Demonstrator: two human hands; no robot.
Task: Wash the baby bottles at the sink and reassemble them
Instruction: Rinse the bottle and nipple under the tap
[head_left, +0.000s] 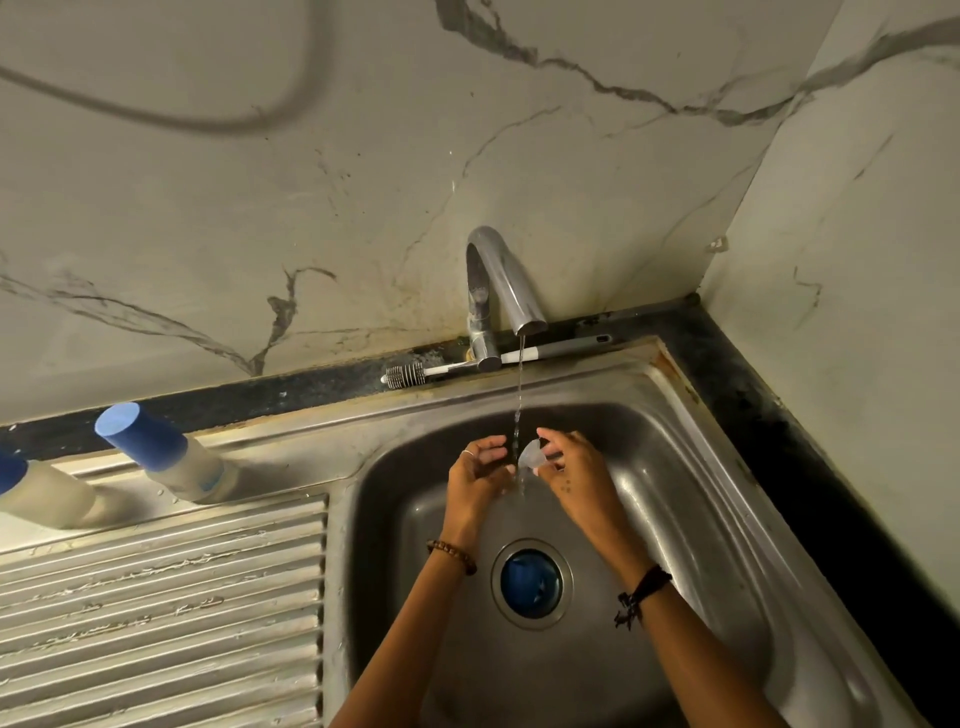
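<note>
A thin stream of water falls from the chrome tap into the steel sink. My right hand pinches a small clear silicone teat in the stream. Just left of the stream, my left hand hovers with its fingers loosely bent near the teat and holds nothing. Two white baby bottles with blue caps stand on the draining board, one at the sink's left and a second cut by the left edge. A blue object sits in the drain.
A bottle brush with a grey handle lies on the dark ledge behind the tap. The ribbed draining board fills the lower left. Marble-patterned walls close in behind and to the right, forming a corner.
</note>
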